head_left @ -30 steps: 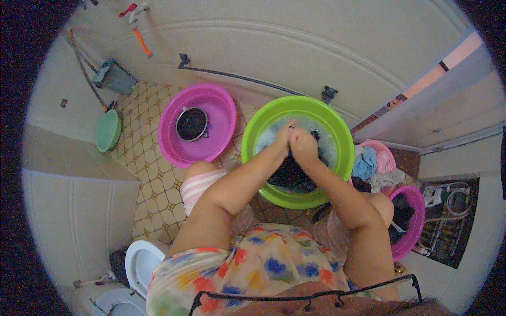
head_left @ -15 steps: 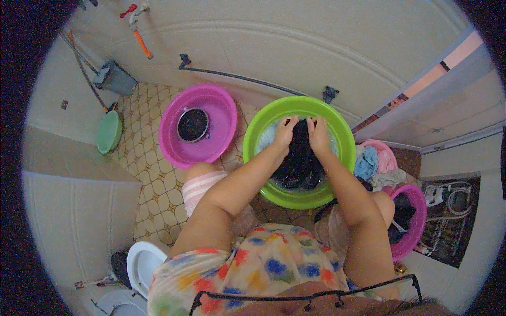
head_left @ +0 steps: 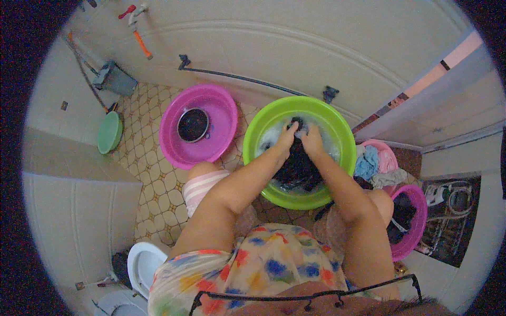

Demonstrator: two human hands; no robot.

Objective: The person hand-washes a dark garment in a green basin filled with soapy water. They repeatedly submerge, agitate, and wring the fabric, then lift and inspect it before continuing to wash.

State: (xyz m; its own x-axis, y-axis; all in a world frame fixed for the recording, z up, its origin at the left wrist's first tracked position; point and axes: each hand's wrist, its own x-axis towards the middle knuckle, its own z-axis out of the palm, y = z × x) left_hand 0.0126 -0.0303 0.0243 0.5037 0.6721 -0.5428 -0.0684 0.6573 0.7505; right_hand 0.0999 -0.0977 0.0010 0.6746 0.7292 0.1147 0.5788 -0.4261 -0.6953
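Observation:
A black garment [head_left: 298, 166] lies bunched in sudsy water inside a large lime-green basin [head_left: 345, 126] between my knees. My left hand [head_left: 286, 136] is closed on the garment's far end, its fingers curled round a dark fold. Close beside it, my right hand [head_left: 312, 138] grips the same cloth, with its fingertips partly hidden in the suds. Both forearms reach over the basin's near rim. The garment's exact kind cannot be made out.
Left of the green basin stands a magenta basin [head_left: 224, 108] holding a small round dark-filled container [head_left: 193, 125]. To the right are a pink tub of clothes [head_left: 387, 158] and another magenta tub [head_left: 420, 210] with dark cloth. A toilet [head_left: 138, 263] stands at lower left.
Both hands have lowered the cloth from a raised, stretched hold into the water. The garment is more bunched, and more suds show around my fingers.

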